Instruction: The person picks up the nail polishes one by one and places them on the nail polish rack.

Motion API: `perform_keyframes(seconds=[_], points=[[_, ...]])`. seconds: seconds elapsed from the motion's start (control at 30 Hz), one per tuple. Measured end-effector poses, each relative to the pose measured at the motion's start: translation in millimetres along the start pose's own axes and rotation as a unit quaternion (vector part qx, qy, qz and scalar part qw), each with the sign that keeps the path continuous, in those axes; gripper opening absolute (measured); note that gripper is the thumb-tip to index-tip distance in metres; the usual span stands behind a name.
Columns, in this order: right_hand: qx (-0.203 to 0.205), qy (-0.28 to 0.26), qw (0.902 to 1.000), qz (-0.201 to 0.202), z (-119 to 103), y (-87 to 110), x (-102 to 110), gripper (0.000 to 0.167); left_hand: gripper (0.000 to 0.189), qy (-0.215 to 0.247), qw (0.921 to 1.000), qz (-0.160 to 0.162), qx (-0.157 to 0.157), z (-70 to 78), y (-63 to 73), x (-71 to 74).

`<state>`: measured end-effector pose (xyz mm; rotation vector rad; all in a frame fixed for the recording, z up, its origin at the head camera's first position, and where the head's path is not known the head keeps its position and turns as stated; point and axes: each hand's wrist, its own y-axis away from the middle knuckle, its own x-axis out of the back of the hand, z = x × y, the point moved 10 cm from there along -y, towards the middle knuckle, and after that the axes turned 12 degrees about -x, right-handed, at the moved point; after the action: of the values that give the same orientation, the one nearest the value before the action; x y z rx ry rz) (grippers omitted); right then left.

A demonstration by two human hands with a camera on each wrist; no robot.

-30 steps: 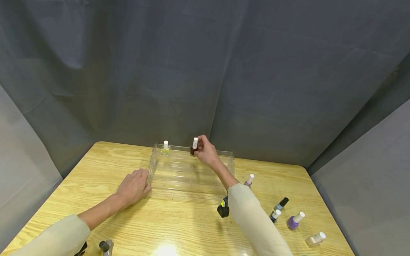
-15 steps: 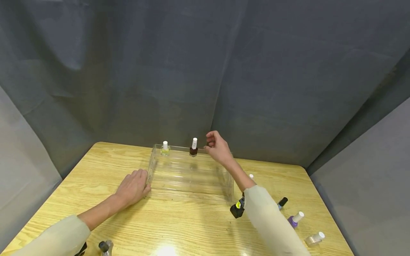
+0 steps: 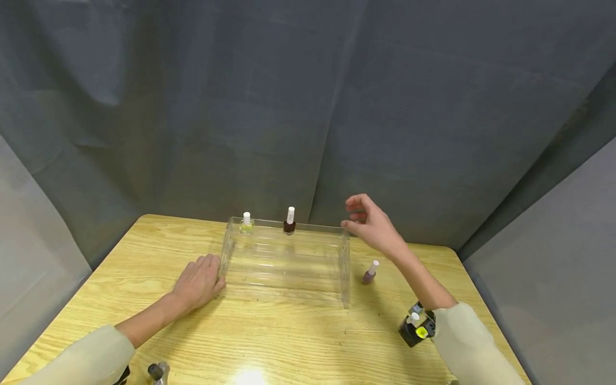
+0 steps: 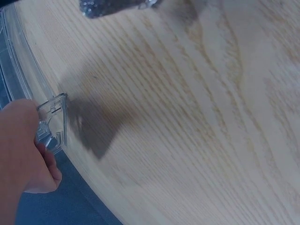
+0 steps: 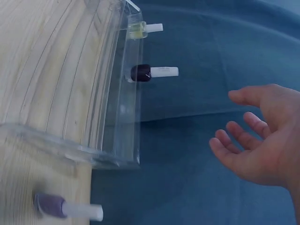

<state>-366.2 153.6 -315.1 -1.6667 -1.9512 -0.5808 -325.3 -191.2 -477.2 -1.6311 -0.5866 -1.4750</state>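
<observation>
Black-capped and silvery, a bottle (image 3: 159,372) is seen on the near left side of the clear plastic rack (image 3: 289,262), cut by the frame's lower edge; in the left wrist view a glittery surface is shown. The rack's left end is gripped by the left hand (image 3: 199,280), whose fingers are bent at the end panel. Smooth, transparent steps are formed by the rack, which is set on the wood-grained table (image 3: 269,331). On its rear step two bottles are stood upright: at the left, a yellow bottle (image 3: 247,228) with a white cap; near the middle, a dark red-black bottle (image 3: 289,226), its slender white cap marked with print too small to be read. Beyond the rack's rear right corner the right hand (image 3: 380,231) is raised, thumb and loosely bent fingers spread apart, with nothing held. Just right of the rack a mauve bottle (image 3: 368,277) with a long white cap is stood on the table. Farther right of the rack, a white-capped bottle (image 3: 415,317) is partly hidden by the black wrist camera (image 3: 409,332).
</observation>
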Motion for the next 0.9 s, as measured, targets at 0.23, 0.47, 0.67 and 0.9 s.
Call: perform_keyframes(seconds=[0.23, 0.47, 0.67, 0.9], points=[[0.003, 0.02, 0.9998, 0.004, 21, 41.7, 25, 0.042, 0.026, 0.009, 1.0, 0.005, 0.001, 0.5, -0.9, -1.0], [0.005, 0.011, 0.9999, -0.008, 46, 91.6, 45, 0.039, 0.026, 0.008, 0.9999, 0.011, -0.003, 1.5, -1.5, 0.7], [-0.01, 0.022, 0.9994, -0.025, 74, 132.0, 58, 0.037, 0.027, 0.002, 0.9999, 0.014, -0.005, 1.8, -2.2, 1.2], [0.001, -0.013, 0.9937, -0.111, 126, 177.2, 54, 0.037, 0.026, 0.003, 1.0, 0.007, -0.004, 2.4, -0.8, -0.5]])
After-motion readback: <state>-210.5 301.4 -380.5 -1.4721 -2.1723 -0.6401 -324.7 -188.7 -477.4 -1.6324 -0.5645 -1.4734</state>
